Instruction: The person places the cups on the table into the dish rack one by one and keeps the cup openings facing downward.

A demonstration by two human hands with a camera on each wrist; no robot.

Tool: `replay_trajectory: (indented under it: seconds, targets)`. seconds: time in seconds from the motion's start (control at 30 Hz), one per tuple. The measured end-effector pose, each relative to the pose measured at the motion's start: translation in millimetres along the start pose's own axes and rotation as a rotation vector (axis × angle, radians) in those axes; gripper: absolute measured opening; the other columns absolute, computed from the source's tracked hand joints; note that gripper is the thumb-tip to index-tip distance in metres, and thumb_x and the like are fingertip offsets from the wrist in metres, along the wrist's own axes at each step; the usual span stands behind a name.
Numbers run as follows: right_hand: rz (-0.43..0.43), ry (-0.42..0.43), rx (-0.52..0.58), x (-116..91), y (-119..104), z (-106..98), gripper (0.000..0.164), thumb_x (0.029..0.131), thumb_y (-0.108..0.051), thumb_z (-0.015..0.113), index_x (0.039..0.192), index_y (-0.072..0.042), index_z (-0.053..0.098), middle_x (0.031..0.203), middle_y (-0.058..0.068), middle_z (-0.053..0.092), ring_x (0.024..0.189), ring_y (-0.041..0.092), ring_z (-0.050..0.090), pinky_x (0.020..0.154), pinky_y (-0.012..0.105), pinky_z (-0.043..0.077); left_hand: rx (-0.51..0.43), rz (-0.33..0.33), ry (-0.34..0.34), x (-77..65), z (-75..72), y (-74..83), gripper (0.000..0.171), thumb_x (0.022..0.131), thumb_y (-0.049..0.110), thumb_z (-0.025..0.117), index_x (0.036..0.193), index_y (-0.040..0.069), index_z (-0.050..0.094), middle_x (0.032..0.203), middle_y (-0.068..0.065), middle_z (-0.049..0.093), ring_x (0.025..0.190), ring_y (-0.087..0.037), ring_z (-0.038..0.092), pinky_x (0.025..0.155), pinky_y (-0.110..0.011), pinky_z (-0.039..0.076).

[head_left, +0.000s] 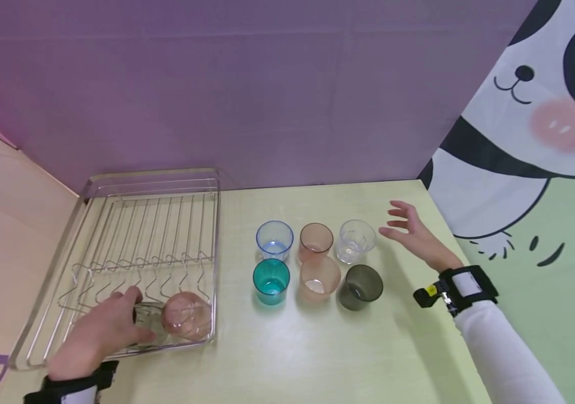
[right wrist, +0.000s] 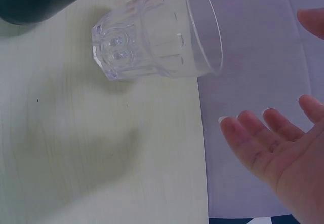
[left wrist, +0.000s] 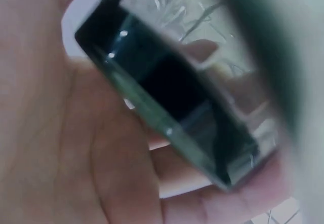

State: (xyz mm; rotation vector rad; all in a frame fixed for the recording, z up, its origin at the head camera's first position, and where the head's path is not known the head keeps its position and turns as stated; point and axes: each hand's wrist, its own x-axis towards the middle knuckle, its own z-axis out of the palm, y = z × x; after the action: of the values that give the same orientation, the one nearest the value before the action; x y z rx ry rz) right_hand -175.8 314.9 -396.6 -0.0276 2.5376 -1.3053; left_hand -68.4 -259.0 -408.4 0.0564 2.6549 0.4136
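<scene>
At the near end of the metal wire rack [head_left: 216, 224], my left hand [head_left: 105, 325] grips a greyish see-through glass [head_left: 151, 322]. The left wrist view shows the fingers curled round its thick, dark-looking base [left wrist: 167, 89]. Beside it in the rack lies a pink glass [head_left: 186, 316], bottom up or tilted. My right hand [head_left: 413, 235] hovers at the table's right side, fingers spread and holding nothing. Nearest to it stands a clear glass [head_left: 355, 241], apart from the fingertips; in the right wrist view this clear tumbler [right wrist: 157, 36] is seen whole.
Mid-table, two rows of upright glasses stand close together: a blue glass [head_left: 274, 238] and a pinkish glass [head_left: 316, 238] with the clear one behind, and a teal glass [head_left: 271, 281], a peach glass [head_left: 320, 278] and a dark grey glass [head_left: 360, 287] in front. A purple cloth [head_left: 277, 101] hangs behind.
</scene>
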Motion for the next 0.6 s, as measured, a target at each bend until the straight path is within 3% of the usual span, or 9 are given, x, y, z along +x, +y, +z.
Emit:
replay_trajectory:
  seconds: [0.4, 0.6]
  targets:
    - [0.005, 0.004, -0.006, -3.4, -5.4, -2.1, 0.089, 0.096, -0.041, 0.061, 0.157, -0.018, -0.001, 0.161, 0.024, 0.015, 0.145, 0.046, 0.027, 0.112, 0.067, 0.031, 0.059, 0.027, 0.049, -1.8, 7.1, 5.3, 0.095, 0.064, 0.051, 0.085, 0.129, -0.007, 0.047, 0.118, -0.038, 0.055, 0.088, -0.046, 0.063, 0.060, -0.056, 0.054]
    - [0.009, 0.002, -0.011, -4.1, -6.6, -2.3, 0.089, 0.097, -0.040, 0.060, 0.157, -0.019, -0.002, 0.161, 0.024, 0.014, 0.145, 0.046, 0.028, 0.112, 0.067, 0.031, 0.027, -0.008, 0.046, -2.9, 6.6, 4.6, 0.101, 0.063, 0.049, 0.087, 0.132, -0.009, 0.041, 0.118, -0.039, 0.055, 0.091, -0.048, 0.062, 0.062, -0.057, 0.054]
